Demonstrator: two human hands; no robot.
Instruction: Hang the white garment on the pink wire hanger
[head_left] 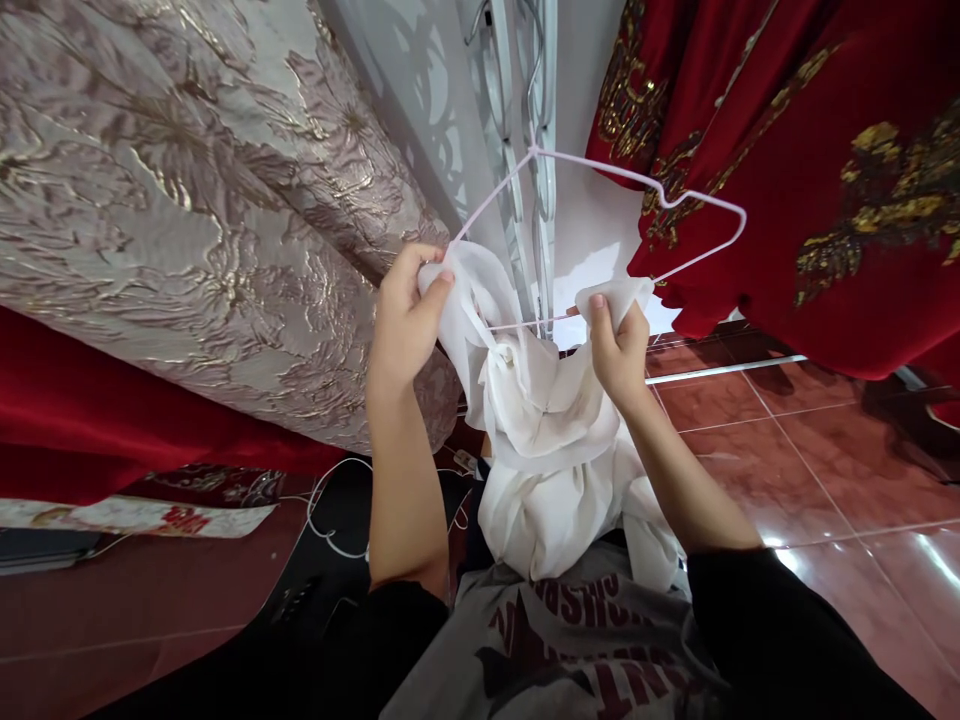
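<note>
A sheer white garment (551, 430) hangs bunched between my hands, its lower folds lying against my shirt. A pale pink clothes hanger (600, 166) is partly inside it: the left arm of the hanger runs into the cloth, while the right shoulder sticks out bare. My left hand (411, 305) is closed on the garment's left edge, thumb on top, where the hanger's arm enters. On the other side my right hand (619, 345) pinches the garment's right edge near the hanger's lower bar. The fingers under the cloth are partly hidden.
Embossed pinkish fabric with gold (225, 200) hangs close on the left. Red cloth with gold embroidery (787, 200) hangs on the right. White metal rack bars (546, 110) stand behind the hanger. Below lies red tiled floor (810, 450), with a white cable (322, 540) at left.
</note>
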